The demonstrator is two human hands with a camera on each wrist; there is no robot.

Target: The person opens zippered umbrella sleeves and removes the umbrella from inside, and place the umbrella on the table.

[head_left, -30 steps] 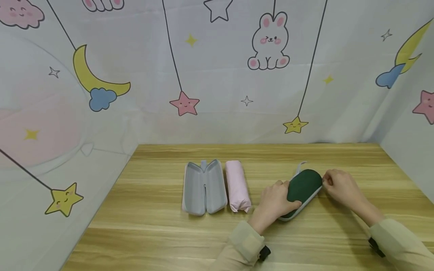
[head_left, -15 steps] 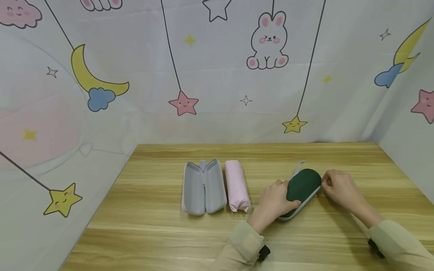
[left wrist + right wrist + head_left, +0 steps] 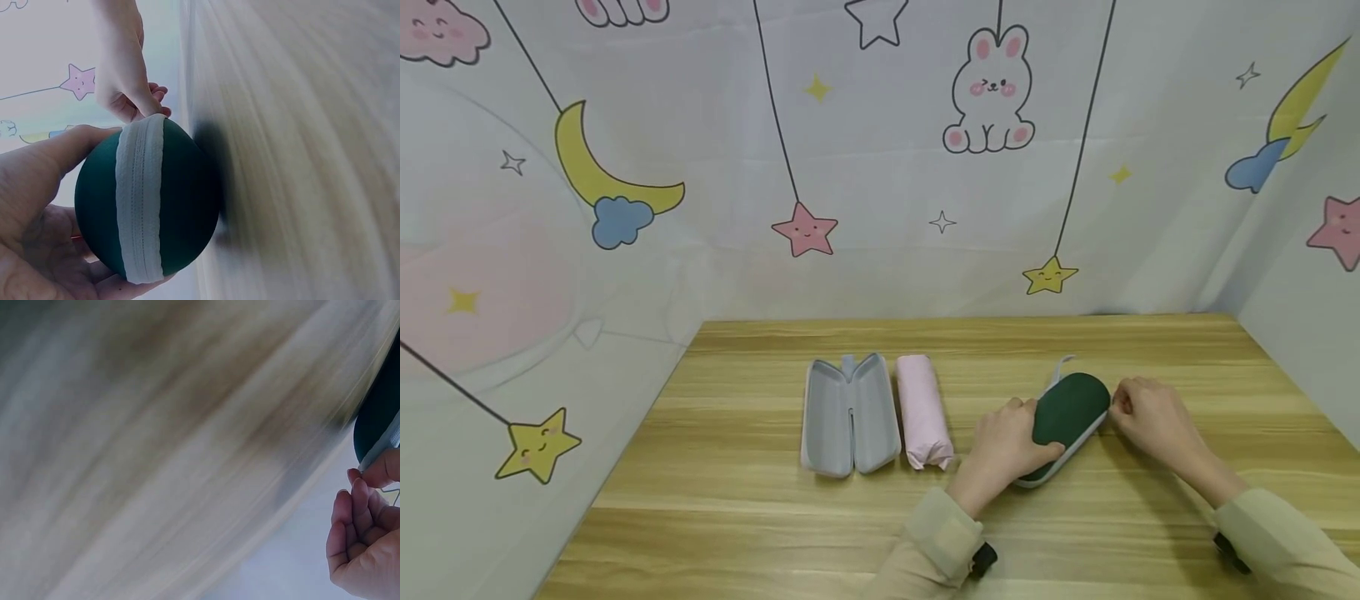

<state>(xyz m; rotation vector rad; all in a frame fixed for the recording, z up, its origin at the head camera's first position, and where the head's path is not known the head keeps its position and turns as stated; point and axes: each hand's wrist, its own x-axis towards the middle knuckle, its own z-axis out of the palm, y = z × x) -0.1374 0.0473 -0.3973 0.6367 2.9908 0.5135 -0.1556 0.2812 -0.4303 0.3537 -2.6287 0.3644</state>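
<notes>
A dark green zip-up glasses case [image 3: 1070,412] with a white zipper band [image 3: 140,200] lies slantwise on the right part of the table. My left hand [image 3: 1009,442] grips its near end, thumb over the top and fingers round the far side. At the other end, my right hand [image 3: 1156,421] has thumb and forefinger pinched together at the zipper's tip, the other fingers curled; the pull itself is hidden between them. In the right wrist view, the pinching fingertips [image 3: 375,472] meet the white band. A light fabric loop [image 3: 1062,367] sticks up behind the case.
A pale grey hard case [image 3: 831,417] lies spread open on the wooden table [image 3: 737,517], left of the hands. Beside it rests a pink wrapped roll [image 3: 922,408]. A white cloth printed with cartoons [image 3: 880,167] hangs behind and at both sides.
</notes>
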